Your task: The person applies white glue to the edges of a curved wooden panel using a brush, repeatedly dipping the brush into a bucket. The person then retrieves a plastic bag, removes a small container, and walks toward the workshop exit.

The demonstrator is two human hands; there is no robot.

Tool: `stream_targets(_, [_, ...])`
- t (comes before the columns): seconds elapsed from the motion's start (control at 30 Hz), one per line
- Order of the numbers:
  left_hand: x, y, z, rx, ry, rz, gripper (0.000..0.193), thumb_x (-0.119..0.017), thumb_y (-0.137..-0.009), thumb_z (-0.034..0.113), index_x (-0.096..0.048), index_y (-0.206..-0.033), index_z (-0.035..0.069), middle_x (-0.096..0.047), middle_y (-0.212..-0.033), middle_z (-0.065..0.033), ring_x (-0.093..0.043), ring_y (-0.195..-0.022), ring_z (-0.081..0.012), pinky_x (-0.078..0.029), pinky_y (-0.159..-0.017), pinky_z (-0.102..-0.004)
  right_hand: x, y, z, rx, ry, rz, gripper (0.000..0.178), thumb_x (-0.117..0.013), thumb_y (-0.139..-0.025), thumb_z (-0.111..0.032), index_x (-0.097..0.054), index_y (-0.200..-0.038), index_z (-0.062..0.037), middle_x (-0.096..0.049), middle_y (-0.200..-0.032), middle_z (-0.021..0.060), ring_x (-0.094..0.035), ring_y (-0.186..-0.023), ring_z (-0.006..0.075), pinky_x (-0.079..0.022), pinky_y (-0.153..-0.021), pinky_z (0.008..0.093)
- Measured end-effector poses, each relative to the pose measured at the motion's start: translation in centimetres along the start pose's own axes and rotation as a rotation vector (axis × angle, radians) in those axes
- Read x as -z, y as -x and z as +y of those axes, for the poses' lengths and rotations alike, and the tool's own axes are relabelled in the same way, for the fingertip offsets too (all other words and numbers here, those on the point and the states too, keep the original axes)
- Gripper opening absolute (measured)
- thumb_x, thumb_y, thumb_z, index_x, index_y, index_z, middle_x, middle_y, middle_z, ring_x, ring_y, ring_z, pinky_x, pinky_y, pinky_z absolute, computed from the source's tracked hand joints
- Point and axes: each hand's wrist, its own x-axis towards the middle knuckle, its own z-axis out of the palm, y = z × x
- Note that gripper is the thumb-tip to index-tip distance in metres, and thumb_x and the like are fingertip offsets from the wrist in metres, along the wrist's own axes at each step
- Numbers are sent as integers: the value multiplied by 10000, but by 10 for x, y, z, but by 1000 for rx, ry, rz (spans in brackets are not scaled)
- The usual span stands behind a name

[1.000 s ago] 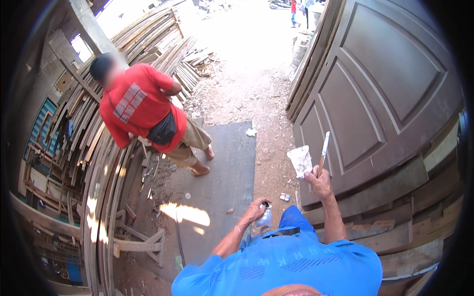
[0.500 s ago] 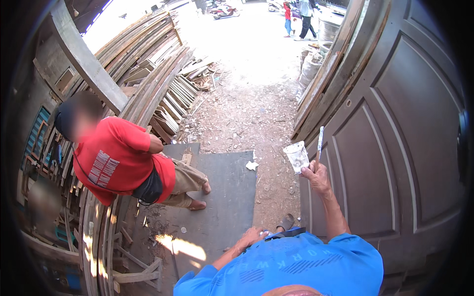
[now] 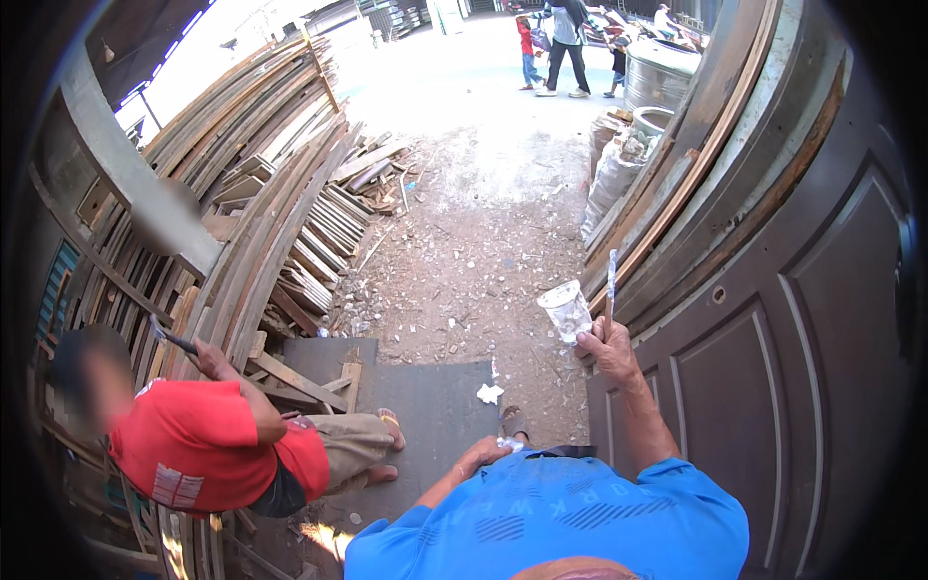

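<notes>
Raised in front of me on the right, my right hand (image 3: 609, 354) is closed round a smeared white plastic cup (image 3: 566, 307) and a thin stick (image 3: 610, 290). The cup tilts to the left; the stick stands upright, brown below and coated whitish at its upper end. Low near my waist, my left hand (image 3: 483, 452) has its fingers curled on a small white crumpled wad (image 3: 509, 445), perhaps tissue or cloth. A brown panelled door (image 3: 715, 387) leans beside my right arm, apart from the hand.
At the left, a person in a red shirt (image 3: 203, 435) holds a dark-handled tool (image 3: 182, 342). Long timber stacks (image 3: 271, 222) line that side. A dark board (image 3: 435, 406) covers the ground, with a white scrap (image 3: 490, 393) on it. Sacks (image 3: 619, 184) and people (image 3: 565, 48) are farther off.
My view has shifted forward and tilted up. Both my hands keep their holds. The person in red has turned, and a raised hand with a tool now shows. Distant walkers appear nearer.
</notes>
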Motion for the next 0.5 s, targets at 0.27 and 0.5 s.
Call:
stream_targets(0.27, [140,-94,83,-95,-106,214,412,-564,-808,315,-699,-1021,-10,-683,-1029,-285,-649,-997,-442,-516,-866,-475,33,-113,16,79,-133,220,366,-720,-897,-109,-416,-697,-144,-557,-710,-20,-538,-661,41,-461,-573,229])
stream_targets(0.5, [173,-170,111,-80,128,80,566,-531,-795,155,-480,-1328,-24,-566,-1250,-325,-567,-1168,-428,-462,-984,-460,43,-228,34,-42,-32,213,336,-698,-912,-110,-427,-714,-127,-528,-720,-25,-568,-703,76,-551,-676,283])
